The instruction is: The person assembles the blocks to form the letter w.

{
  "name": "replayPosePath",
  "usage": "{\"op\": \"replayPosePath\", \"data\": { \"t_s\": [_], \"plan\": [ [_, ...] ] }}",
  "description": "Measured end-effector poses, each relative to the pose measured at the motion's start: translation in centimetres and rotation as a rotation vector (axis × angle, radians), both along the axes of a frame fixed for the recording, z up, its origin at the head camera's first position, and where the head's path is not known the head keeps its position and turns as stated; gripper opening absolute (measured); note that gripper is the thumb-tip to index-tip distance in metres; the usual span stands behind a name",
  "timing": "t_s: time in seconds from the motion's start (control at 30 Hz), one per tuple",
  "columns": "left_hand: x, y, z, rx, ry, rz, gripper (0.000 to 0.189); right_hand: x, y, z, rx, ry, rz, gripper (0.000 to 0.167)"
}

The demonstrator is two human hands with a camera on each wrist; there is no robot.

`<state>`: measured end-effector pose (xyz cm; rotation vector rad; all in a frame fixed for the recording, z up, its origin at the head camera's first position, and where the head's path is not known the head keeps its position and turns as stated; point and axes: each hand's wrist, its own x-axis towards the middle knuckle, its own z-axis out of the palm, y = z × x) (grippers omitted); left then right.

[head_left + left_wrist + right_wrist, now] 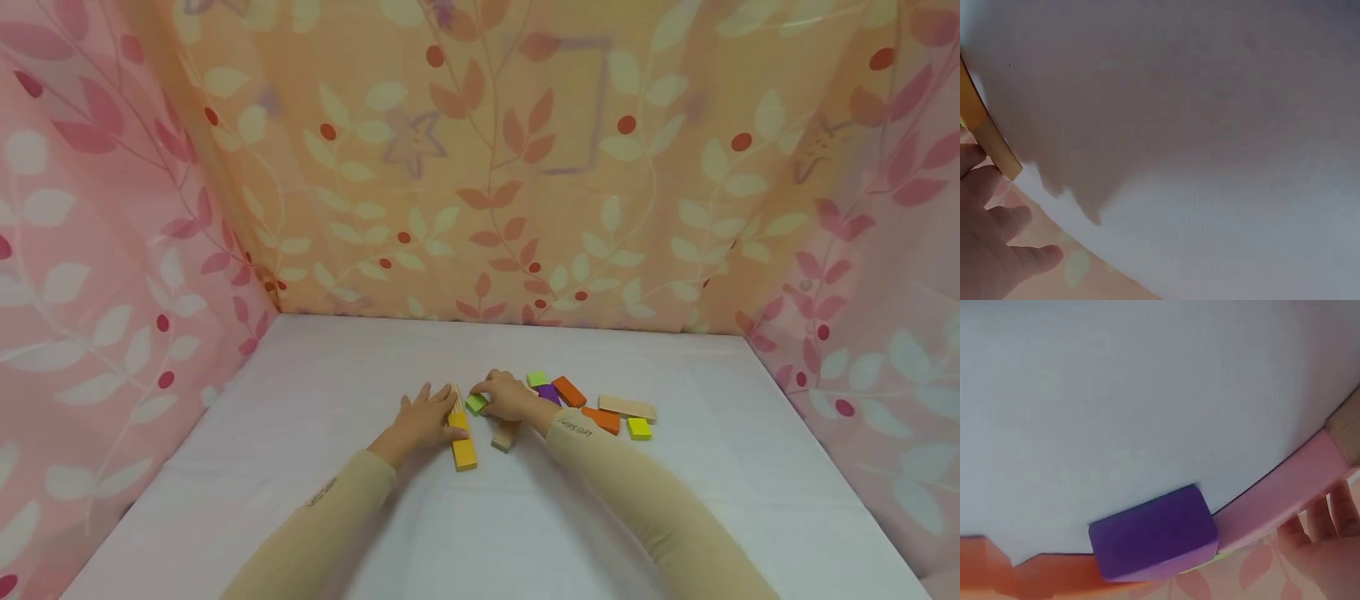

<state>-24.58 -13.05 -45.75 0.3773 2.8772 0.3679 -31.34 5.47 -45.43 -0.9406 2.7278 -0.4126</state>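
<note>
White table: 2 hands, roughly 12 blocks.

You're in a screened-off space here: white table right in front of you, orange leaf-print curtain closing off twelve o'clock, pink leafy hanging at nine, matching pink panel at three! Home, lab or workshop, you can't tell.

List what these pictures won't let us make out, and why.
Head view: lettering on the right sleeve, too small to read.
Head view: far end of the wooden block beneath the right hand, which covers it.
Left wrist view: rest of the left hand, cut by the left edge.
Right wrist view: rest of the leftmost orange block, cut by the left edge.
</note>
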Motion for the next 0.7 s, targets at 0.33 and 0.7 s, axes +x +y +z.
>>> {"op": "replayPosePath", "data": {
  "t_s": [0.33, 0.7],
  "plan": [
    [0.3, 1.0, -0.2, 0.06, -0.009, 0.069, 0.082, 1.4, 2.1, 1.2, -0.304, -0.093, -0.24, 0.034],
    [0.4, 1.1, -0.3, 0.051, -0.004, 0.109, 0.082, 7.7, 5.4, 0.8, -0.478, -0.201, -0.3, 0.03]
  ]
}}
